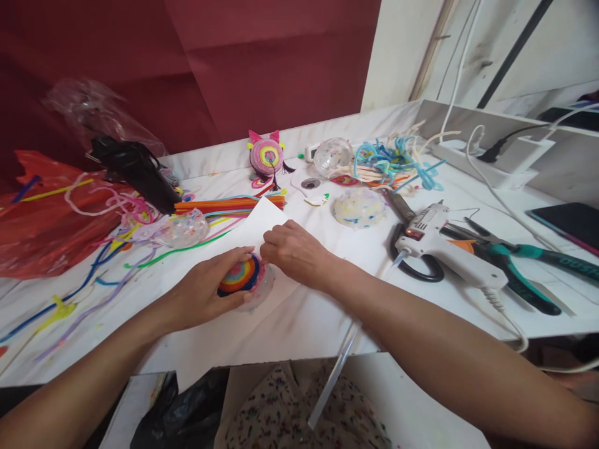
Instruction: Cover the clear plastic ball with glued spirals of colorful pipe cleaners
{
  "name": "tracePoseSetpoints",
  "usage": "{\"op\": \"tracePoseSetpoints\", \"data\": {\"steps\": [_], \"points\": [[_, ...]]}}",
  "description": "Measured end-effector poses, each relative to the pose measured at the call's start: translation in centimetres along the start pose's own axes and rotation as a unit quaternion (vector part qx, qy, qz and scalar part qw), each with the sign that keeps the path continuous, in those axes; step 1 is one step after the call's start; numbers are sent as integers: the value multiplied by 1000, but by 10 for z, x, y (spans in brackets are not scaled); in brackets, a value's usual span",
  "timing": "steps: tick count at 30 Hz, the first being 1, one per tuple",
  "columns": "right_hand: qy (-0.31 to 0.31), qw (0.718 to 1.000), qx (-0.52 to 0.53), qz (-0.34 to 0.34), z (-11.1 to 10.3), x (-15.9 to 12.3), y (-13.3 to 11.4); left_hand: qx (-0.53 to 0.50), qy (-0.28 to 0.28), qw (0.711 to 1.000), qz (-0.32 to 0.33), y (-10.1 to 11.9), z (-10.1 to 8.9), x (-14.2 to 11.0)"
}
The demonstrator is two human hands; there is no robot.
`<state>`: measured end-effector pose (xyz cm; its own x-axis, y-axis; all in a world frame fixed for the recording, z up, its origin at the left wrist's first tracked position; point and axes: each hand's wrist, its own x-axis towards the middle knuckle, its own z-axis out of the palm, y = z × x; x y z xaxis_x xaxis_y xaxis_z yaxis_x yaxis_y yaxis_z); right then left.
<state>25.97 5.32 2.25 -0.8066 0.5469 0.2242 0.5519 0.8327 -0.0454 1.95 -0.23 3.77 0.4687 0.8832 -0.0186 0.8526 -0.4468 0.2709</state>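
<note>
My left hand [199, 288] curls around a rainbow disc of coiled pipe cleaners [239, 275], thumb and fingers at its rim. Under and beside the disc shows a clear plastic dome [266, 288] with pinkish bits on it. At the disc's far right edge, my right hand [297, 252] is closed, fingertips pressed together; whatever they pinch is hidden. Beneath both hands lies a sheet of white paper [266, 215] reaching over the table's front edge. To the right rests a white glue gun [433, 234], a clear glue stick [333, 374] nearby pointing toward my lap.
Pliers with green handles [519, 274] and black-handled scissors [423, 269] lie near the glue gun. Behind are a pink round pipe-cleaner figure [266, 154], another plastic dome [359, 207] and tangled blue pipe cleaners [393, 161]. A red plastic bag [60, 231] is at left.
</note>
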Motion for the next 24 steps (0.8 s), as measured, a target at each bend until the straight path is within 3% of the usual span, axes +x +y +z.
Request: {"op": "tracePoseSetpoints", "data": {"steps": [10,18,24], "points": [[13,1000,18,12,2,-5,2,-2,41,998,-50,5,17,-20],[42,999,22,-8,9,-7,7,-34,62,993,-92,11,17,-23],[32,999,23,-20,9,-9,9,-64,52,994,-72,3,14,-20]]}}
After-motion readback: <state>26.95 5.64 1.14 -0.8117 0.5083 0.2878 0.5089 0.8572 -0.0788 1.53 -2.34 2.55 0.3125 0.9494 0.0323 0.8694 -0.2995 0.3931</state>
